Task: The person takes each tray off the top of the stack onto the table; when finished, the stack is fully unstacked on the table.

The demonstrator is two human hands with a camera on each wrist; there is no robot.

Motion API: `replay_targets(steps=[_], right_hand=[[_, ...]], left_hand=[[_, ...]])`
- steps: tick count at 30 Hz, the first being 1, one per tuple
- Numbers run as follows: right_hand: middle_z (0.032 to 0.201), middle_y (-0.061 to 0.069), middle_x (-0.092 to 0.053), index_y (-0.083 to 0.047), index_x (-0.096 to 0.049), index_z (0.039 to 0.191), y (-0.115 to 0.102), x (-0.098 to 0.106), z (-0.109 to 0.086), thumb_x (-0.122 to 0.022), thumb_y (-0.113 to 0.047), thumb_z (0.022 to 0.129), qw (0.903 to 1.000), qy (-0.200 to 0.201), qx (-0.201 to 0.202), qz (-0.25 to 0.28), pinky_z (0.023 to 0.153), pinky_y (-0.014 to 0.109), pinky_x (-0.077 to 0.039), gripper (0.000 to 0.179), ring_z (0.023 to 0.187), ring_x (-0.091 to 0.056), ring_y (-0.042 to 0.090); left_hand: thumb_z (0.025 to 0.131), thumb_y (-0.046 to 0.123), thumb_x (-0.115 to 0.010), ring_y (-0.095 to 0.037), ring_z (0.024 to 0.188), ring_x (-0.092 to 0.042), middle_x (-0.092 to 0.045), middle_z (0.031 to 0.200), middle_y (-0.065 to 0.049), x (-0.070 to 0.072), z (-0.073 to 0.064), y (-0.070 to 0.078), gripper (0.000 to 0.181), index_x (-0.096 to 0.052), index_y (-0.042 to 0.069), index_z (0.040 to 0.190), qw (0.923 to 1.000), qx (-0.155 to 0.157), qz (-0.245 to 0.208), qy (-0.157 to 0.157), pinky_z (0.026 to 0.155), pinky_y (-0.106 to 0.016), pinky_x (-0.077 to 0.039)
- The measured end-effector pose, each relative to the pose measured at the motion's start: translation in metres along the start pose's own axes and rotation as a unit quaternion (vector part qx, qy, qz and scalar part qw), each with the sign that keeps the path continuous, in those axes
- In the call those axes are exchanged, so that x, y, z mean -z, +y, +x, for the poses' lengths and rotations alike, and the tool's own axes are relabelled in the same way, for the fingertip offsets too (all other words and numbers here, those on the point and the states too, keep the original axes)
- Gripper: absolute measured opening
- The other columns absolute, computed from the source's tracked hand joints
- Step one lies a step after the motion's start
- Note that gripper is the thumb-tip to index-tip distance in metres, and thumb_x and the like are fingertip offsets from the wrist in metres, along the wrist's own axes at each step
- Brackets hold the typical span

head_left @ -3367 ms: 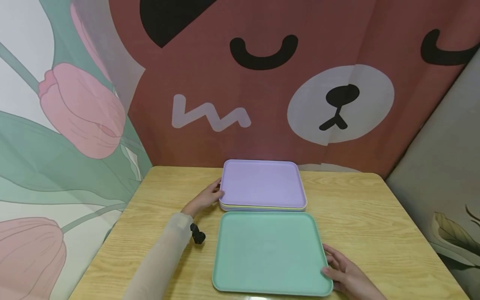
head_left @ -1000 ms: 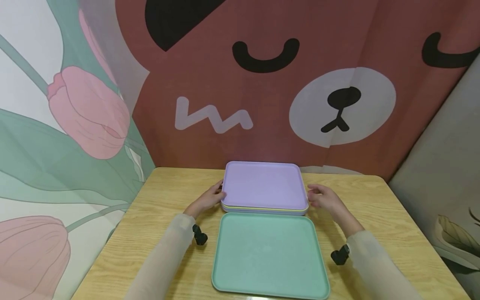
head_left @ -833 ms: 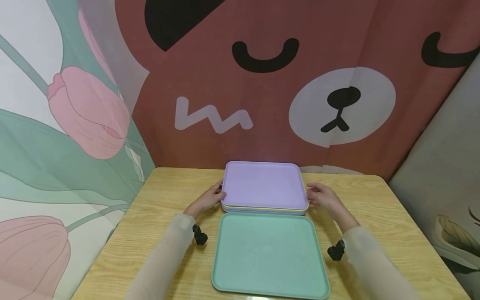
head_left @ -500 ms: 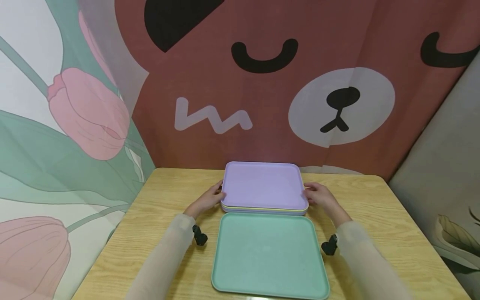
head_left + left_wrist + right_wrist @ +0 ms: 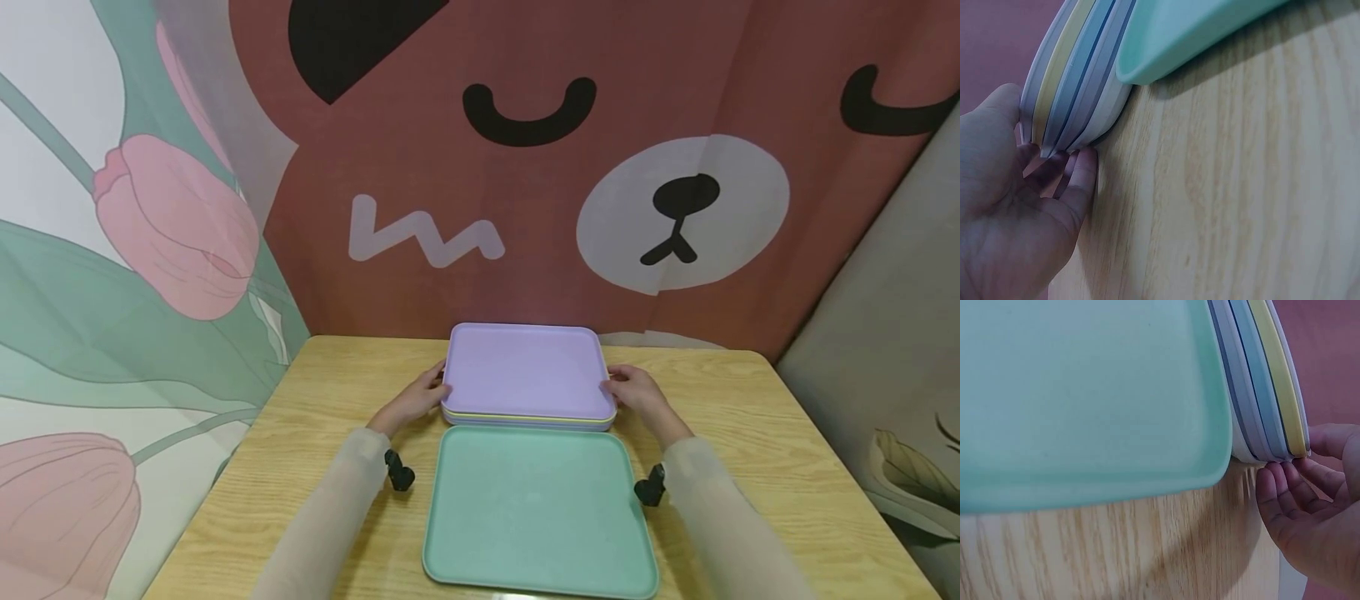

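**A hold from both sides, mid-frame**

Left of centre, my left hand (image 5: 407, 404) gripped the stack of trays (image 5: 528, 371), thumb against the top rim, fingers curled in at the side. The stack lay flat and face up at the frame's middle, near the far edge of the table (image 5: 765, 433). Its long axis ran left to right, the near edge dipping slightly rightward; being a plain rectangle, it had no front to point anywhere. At bottom centre, below the stack, the green tray (image 5: 540, 512) lay just beside it, also face up; I couldn't tell whether they touched. Right of centre, my right hand (image 5: 637, 396) gripped the opposite side, thumb on the top rim and fingertips bunched lower down.

I took the step in hand to be securing the stack from both sides, though I couldn't tell whether my grip took in every layer. The next move called for matched pressure, keeping the layers aligned and level.
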State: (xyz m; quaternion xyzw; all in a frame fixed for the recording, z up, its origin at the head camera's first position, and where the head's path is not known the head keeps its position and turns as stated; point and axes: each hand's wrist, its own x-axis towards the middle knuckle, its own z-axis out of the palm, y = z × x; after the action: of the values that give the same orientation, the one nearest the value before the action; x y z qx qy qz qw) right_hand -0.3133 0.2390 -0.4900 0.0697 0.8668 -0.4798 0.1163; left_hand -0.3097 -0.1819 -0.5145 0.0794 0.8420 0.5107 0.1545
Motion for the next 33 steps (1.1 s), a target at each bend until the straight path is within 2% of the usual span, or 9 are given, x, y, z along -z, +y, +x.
replay_targets(steps=[5,13,16,23,29,33], right_hand=[[0.141,0.028,-0.053,0.006,-0.046,0.147,-0.001,-0.002,-0.001,-0.059,-0.016,0.101,0.9997,0.017,0.018,-0.002,0.079,0.029,-0.053,0.053,0.108,-0.059,0.028],[0.133,0.028,-0.057,0.009,-0.05,0.143,-0.001,-0.008,-0.003,-0.057,-0.012,0.099,0.9979,0.052,0.036,-0.011,0.074,0.024,-0.05,0.05,0.108,-0.058,0.029],[0.133,0.029,-0.057,0.009,-0.049,0.143,-0.001,-0.008,-0.004,-0.057,-0.012,0.099,0.9976,0.057,0.035,-0.017,0.075,0.026,-0.051,0.05,0.108,-0.058,0.031],[0.134,0.028,-0.057,0.008,-0.05,0.143,-0.005,-0.01,-0.004,-0.054,-0.01,0.098,0.9959,0.067,0.038,-0.048,0.094,0.04,-0.052,0.049,0.116,-0.056,0.033],[0.129,0.027,-0.06,0.007,-0.053,0.141,-0.007,-0.009,-0.006,-0.061,-0.015,0.099,0.9939,0.075,0.044,-0.068,0.091,0.042,-0.054,0.048,0.112,-0.057,0.035],[0.123,0.026,-0.064,0.008,-0.058,0.137,-0.007,-0.011,-0.006,-0.063,-0.014,0.098,0.9883,0.096,0.065,-0.099,0.086,0.04,-0.055,0.045,0.109,-0.059,0.036]], left_hand=[[0.105,0.028,-0.051,-0.033,0.147,-0.033,-0.026,0.165,-0.014,0.0,-0.001,0.001,0.07,-0.015,0.019,0.164,1.0,0.004,0.003,0.003,0.115,-0.05,-0.037],[0.105,0.029,-0.052,-0.033,0.149,-0.03,-0.023,0.167,-0.013,-0.001,-0.002,0.0,0.071,-0.014,0.019,0.164,1.0,0.003,-0.003,0.002,0.117,-0.051,-0.034],[0.105,0.031,-0.052,-0.033,0.149,-0.031,-0.024,0.166,-0.014,0.0,-0.001,0.0,0.071,-0.015,0.019,0.164,1.0,0.001,0.0,0.003,0.116,-0.051,-0.035],[0.104,0.034,-0.054,-0.032,0.148,-0.033,-0.027,0.165,-0.012,0.001,0.0,-0.001,0.071,-0.017,0.023,0.164,0.9999,0.007,0.011,0.01,0.117,-0.052,-0.034],[0.104,0.033,-0.055,-0.034,0.148,-0.032,-0.029,0.164,-0.013,0.001,-0.002,0.002,0.072,-0.017,0.022,0.164,0.9996,0.002,0.024,0.017,0.119,-0.053,-0.03],[0.104,0.028,-0.056,-0.036,0.147,-0.035,-0.032,0.163,-0.016,0.0,-0.004,0.006,0.072,-0.018,0.018,0.164,0.9993,-0.008,0.03,0.02,0.118,-0.053,-0.031]])
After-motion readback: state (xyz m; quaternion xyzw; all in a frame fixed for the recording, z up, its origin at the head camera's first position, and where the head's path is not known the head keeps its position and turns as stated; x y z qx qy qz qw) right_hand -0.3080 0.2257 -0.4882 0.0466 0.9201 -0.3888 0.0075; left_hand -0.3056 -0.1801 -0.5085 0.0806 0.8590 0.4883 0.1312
